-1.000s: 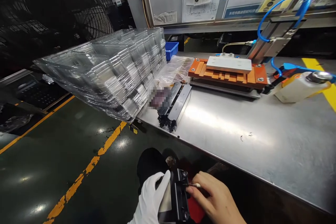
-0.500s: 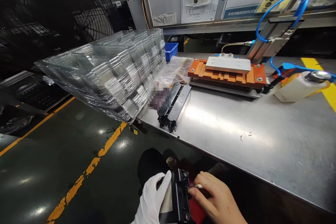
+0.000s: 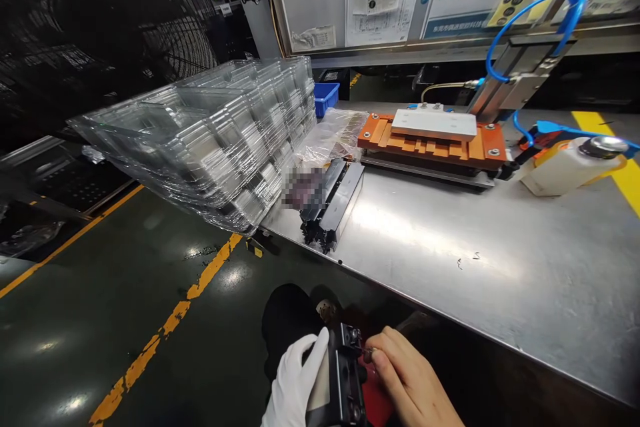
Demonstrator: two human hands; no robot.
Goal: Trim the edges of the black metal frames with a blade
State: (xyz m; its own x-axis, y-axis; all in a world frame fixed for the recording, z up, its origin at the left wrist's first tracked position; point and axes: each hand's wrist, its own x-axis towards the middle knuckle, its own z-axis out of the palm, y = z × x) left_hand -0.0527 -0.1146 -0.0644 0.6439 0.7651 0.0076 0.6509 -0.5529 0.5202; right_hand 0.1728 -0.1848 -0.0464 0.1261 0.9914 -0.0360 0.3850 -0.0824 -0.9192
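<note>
Low in the view, my left hand (image 3: 294, 381) wears a white glove and is closed around a black plastic part (image 3: 349, 373) with a lighter grey side face. My bare right hand (image 3: 413, 377) is on the part's right side. Its thumb and forefinger pinch a small slim tool (image 3: 369, 349) whose tip points at the part's edge near the upper end. Fingers cover most of the tool, so its exact kind cannot be made out. Two similar long black plastic parts (image 3: 343, 203) lie side by side on the metal table (image 3: 425, 240).
Wrapped clear plastic trays (image 3: 240, 140) are stacked at the left. An orange fixture (image 3: 430, 140) with a pneumatic cylinder stands at the back. A bottle (image 3: 570, 167) is at the right, and a blue bin (image 3: 326, 97) behind the trays. The table edge runs just beyond my hands.
My right hand has shifted slightly upward along the part with the tool, whose pale handle is now mostly covered. My left hand has moved a little to the right with the part.
</note>
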